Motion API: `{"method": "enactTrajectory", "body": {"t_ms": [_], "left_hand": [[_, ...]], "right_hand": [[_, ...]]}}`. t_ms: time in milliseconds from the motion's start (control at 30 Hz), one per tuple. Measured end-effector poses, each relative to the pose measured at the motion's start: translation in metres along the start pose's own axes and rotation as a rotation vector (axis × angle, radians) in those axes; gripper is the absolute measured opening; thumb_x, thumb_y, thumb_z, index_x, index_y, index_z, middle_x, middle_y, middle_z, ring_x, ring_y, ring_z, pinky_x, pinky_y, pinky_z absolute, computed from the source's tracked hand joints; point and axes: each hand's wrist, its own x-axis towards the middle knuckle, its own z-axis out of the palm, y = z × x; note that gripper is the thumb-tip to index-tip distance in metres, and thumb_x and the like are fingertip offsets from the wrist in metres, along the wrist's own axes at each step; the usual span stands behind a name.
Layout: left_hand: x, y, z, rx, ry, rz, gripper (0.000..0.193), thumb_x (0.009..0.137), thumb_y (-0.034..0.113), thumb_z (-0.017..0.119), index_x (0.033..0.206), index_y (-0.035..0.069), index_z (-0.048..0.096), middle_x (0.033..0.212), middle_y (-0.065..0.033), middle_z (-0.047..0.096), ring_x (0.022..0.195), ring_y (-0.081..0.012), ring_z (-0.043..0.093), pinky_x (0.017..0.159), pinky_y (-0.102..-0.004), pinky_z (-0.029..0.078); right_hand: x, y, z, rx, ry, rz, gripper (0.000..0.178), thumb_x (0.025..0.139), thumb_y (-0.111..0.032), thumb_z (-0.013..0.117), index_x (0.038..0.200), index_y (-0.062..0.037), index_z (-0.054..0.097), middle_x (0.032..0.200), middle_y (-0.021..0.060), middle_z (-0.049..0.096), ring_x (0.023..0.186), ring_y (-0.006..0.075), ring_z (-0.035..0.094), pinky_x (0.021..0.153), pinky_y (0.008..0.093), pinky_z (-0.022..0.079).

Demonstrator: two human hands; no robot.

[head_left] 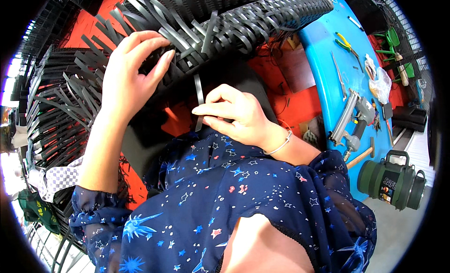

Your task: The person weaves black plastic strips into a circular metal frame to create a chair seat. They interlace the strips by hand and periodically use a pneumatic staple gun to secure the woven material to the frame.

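The black woven piece is at the upper part of the view, running from the top centre toward the upper right, its weave dense and its left portion bristling with loose flat strip ends. The left hand is at the lower edge of this weave; its fingers bend over the strips and its thumb points toward the edge, a gap showing between thumb and fingers. Whether it grips a strip cannot be told. The right hand is below the edge and closed narrowly, pinching a black flat strip between thumb and forefinger. This strip hangs from the weave, with its end projecting below the fingers. A thin bracelet is on the right wrist. Further dark strips fan out at the left side. A blue table stands at the right, bearing pliers with yellow and green handles, a crumpled clear plastic bag and a grey stapler-type tool. A wooden-handled hammer is at the near end of the table, close to a dark green flask. Red floor covering shows between table and weave.
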Motion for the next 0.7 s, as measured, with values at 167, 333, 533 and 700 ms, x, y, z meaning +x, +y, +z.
{"method": "enactTrajectory", "body": {"t_ms": [167, 333, 533, 700], "left_hand": [[0.006, 0.002, 0.000, -0.026, 0.050, -0.040, 0.024, 0.091, 0.019, 0.076, 0.111, 0.006, 0.073, 0.113, -0.0083, 0.070, 0.106, -0.0264, 0.070, 0.092, -0.0350, 0.055], [0.016, 0.003, -0.006, -0.092, -0.081, -0.174, 0.026, 0.094, 0.012, 0.072, 0.120, 0.006, 0.072, 0.115, -0.0079, 0.073, 0.100, -0.0195, 0.071, 0.090, -0.0311, 0.054], [0.026, -0.003, -0.018, -0.036, -0.192, -0.119, 0.031, 0.095, 0.012, 0.071, 0.126, 0.006, 0.069, 0.116, -0.0057, 0.072, 0.085, -0.0125, 0.063, 0.081, -0.0261, 0.051], [0.032, -0.009, -0.030, -0.002, -0.269, -0.108, 0.029, 0.095, 0.013, 0.071, 0.124, 0.006, 0.071, 0.117, -0.0041, 0.069, 0.078, -0.0111, 0.054, 0.072, -0.0242, 0.047]], "right_hand": [[-0.009, 0.005, 0.001, 0.003, -0.011, 0.062, 0.017, 0.086, -0.013, 0.081, 0.102, -0.0106, 0.079, 0.094, 0.0035, 0.065, 0.060, 0.0162, 0.063, 0.058, 0.0301, 0.052], [-0.012, 0.007, 0.002, -0.004, -0.031, 0.068, 0.018, 0.086, -0.013, 0.081, 0.103, -0.0104, 0.079, 0.095, 0.0034, 0.065, 0.060, 0.0158, 0.064, 0.058, 0.0299, 0.053], [-0.014, 0.009, 0.000, 0.019, -0.059, 0.072, 0.028, 0.082, -0.001, 0.080, 0.109, -0.0082, 0.079, 0.100, 0.0048, 0.065, 0.064, 0.0119, 0.063, 0.061, 0.0272, 0.052], [-0.015, 0.010, 0.001, -0.007, -0.041, 0.068, 0.020, 0.085, -0.010, 0.080, 0.106, -0.0103, 0.079, 0.097, 0.0030, 0.066, 0.062, 0.0137, 0.064, 0.059, 0.0289, 0.053]]}}
